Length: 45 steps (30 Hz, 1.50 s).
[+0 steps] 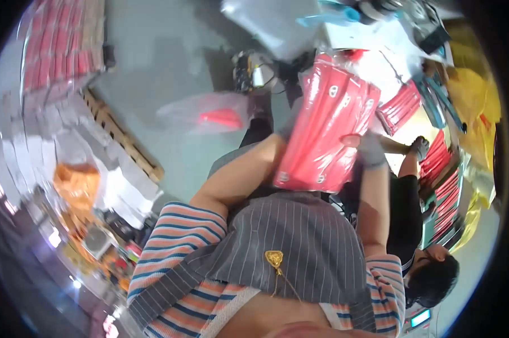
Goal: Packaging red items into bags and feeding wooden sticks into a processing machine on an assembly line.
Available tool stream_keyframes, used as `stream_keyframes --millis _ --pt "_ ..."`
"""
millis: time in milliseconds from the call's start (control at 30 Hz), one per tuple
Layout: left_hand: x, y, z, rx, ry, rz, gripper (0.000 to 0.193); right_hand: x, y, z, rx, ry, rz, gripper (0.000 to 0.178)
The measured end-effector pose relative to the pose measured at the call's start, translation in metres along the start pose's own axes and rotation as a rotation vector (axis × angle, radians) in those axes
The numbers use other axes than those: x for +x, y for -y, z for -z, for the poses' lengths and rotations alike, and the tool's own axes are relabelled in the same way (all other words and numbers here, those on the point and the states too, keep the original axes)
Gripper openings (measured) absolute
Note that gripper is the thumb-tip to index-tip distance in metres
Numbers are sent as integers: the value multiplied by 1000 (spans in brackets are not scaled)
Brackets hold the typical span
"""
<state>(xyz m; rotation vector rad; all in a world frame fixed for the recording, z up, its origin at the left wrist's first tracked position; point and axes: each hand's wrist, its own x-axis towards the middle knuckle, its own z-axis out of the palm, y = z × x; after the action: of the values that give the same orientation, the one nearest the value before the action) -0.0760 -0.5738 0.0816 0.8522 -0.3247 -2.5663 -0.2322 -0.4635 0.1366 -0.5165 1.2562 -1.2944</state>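
In front of my waist, a bundle of long red packs [327, 124] in shiny clear plastic is tilted, with several small white round marks on it. My right hand [370, 151], in a grey glove, grips its right edge, the thumb side lying over the plastic. At the left edge, my left hand [287, 130] is mostly behind the bundle; its fingers are hidden, and the arm reaches in under that side. Beyond the bundle's right side lies a smaller red wrapped pack [400, 107] on the worktable.
A co-worker's gloved hand [419, 147] is at the right, near rows of red packs [447, 200]. Left of me, a clear bag with something red [220, 118] is over the floor. Stacked red bundles [63, 45] and a wooden pallet [122, 135] stand farther left.
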Motion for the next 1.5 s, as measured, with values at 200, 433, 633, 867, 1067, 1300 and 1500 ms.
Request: stream_keyframes --millis 200,433,633,867,1067,1300,1500 --pt "-106 -115 130 839 -690 -593 45 43 -41 -115 160 68 -323 45" --pt "-228 -155 434 917 -1230 -137 62 152 -101 -320 10 274 -237 41" --pt "-178 -137 340 1399 -1283 40 32 184 -196 -327 -801 -3 397 59" --pt "-182 -130 336 1331 -1249 -216 41 169 -331 -253 -1278 298 535 56" --pt "-182 -106 320 964 -1236 -360 51 189 -341 -247 -1622 343 -30 42" --pt "-228 -125 386 596 -1100 -314 37 165 -229 -245 -1742 630 -307 79" --pt "-234 -161 375 1447 -1107 34 49 52 -115 -171 -1152 149 -162 59"
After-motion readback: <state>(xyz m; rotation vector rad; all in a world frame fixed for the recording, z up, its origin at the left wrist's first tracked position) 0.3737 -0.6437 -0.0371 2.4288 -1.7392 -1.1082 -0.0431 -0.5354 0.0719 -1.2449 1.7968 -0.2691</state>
